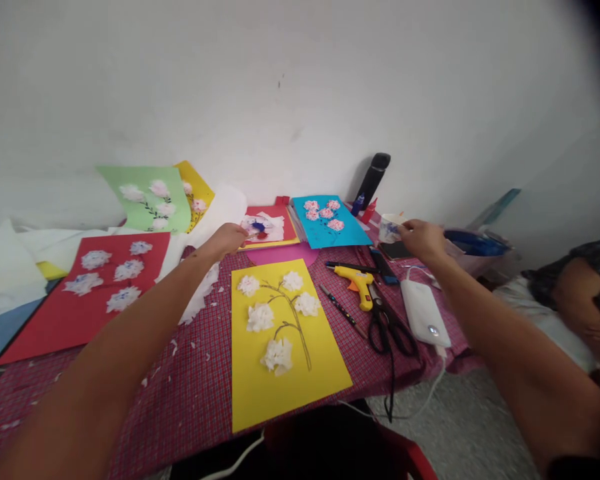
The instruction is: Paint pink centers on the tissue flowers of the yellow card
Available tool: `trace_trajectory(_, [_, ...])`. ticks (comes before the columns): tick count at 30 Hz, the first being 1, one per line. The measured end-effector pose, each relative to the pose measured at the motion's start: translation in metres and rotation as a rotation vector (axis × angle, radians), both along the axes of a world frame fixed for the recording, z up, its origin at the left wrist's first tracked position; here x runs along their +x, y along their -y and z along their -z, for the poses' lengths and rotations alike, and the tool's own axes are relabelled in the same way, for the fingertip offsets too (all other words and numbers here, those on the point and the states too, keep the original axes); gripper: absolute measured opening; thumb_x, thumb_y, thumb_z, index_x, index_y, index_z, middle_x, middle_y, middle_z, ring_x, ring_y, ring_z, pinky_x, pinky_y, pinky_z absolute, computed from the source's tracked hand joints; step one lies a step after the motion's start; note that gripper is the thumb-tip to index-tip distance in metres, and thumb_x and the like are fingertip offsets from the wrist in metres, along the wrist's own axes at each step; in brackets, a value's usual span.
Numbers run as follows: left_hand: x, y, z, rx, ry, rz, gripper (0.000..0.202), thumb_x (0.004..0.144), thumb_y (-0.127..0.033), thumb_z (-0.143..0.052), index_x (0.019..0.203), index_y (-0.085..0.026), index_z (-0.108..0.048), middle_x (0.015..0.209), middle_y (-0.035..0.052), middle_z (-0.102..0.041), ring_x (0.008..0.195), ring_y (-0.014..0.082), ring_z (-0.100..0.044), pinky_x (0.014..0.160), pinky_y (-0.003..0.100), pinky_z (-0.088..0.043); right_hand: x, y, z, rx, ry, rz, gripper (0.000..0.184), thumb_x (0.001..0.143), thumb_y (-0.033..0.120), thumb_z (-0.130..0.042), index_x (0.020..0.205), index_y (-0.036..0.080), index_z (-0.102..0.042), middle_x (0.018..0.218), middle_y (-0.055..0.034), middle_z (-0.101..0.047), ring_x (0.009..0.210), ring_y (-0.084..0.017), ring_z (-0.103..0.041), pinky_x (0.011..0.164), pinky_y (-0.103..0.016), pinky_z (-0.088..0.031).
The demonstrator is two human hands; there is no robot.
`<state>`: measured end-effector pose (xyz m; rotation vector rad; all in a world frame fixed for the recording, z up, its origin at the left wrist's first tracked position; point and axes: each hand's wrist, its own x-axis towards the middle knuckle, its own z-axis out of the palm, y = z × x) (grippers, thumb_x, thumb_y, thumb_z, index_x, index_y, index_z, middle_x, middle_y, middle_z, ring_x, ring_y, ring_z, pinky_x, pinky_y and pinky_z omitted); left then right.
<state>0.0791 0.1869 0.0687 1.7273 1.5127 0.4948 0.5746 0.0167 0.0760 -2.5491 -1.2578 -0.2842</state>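
My left hand (229,239) reaches to the back of the table with its fingers pinched on a thin stick, like a paintbrush, at the edge of a white paper (276,230) smeared with blue and red paint. My right hand (424,240) grips the rim of a white paper cup (389,230) with blue marks; the cup's inside is mostly hidden. Between my forearms lies a yellow sheet (260,400) bearing a drawn brown branch and several white crumpled-paper flowers (279,356). Blue (359,203) and red (369,211) paint bottles stand behind the cup.
Right of the yellow sheet lie a yellow glue gun (361,285), black-handled scissors (390,333), a pen (343,310) and a white power bank (424,312) with a cable. Flower pictures on red (50,320), green (145,180) and blue (310,233) sheets surround it. A person sits at right.
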Motion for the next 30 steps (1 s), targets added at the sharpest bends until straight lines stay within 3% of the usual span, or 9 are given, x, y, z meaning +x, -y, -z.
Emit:
trace_trajectory(7, [-0.003, -0.002, 0.001, 0.001, 0.001, -0.002, 0.032, 0.087, -0.026, -0.067, 0.115, -0.013, -0.076, 0.081, 0.0076, -0.071, 0.05, 0.0107, -0.046, 0.048, 0.026, -0.034, -0.02, -0.033, 0.007, -0.05, 0.03, -0.02, 0.044, 0.102, 0.041, -0.05, 0.123, 0.018, -0.081, 0.12, -0.0202, -0.079, 0.105, -0.031, -0.073, 0.078, -0.035, -0.048])
trace_trajectory(14, [-0.002, -0.004, 0.001, -0.016, 0.021, -0.014, 0.035, 0.088, -0.025, -0.069, 0.121, -0.013, -0.075, 0.087, 0.008, -0.073, 0.048, 0.0096, -0.045, 0.048, 0.027, -0.034, -0.024, -0.053, 0.023, -0.041, 0.006, 0.013, 0.044, 0.102, 0.039, -0.048, 0.124, 0.018, -0.08, 0.12, -0.022, -0.078, 0.108, -0.033, -0.073, 0.079, -0.036, -0.05])
trace_trajectory(22, [0.0, -0.003, 0.001, -0.028, 0.043, -0.012, 0.035, 0.089, -0.022, -0.067, 0.122, -0.012, -0.074, 0.089, 0.0099, -0.072, 0.048, 0.0088, -0.043, 0.047, 0.027, -0.032, -0.017, -0.056, 0.034, -0.094, 0.018, 0.02, 0.041, 0.102, 0.035, -0.048, 0.121, 0.015, -0.079, 0.117, -0.0247, -0.077, 0.108, -0.035, -0.074, 0.083, -0.039, -0.052])
trace_trajectory(30, [0.0, -0.001, 0.001, -0.026, 0.051, -0.001, 0.032, 0.09, -0.019, -0.064, 0.12, -0.012, -0.073, 0.091, 0.0099, -0.071, 0.048, 0.0076, -0.041, 0.047, 0.027, -0.03, -0.015, -0.051, 0.029, -0.138, 0.037, -0.014, 0.043, 0.101, 0.037, -0.048, 0.117, 0.012, -0.079, 0.115, -0.0274, -0.076, 0.108, -0.037, -0.074, 0.084, -0.041, -0.051])
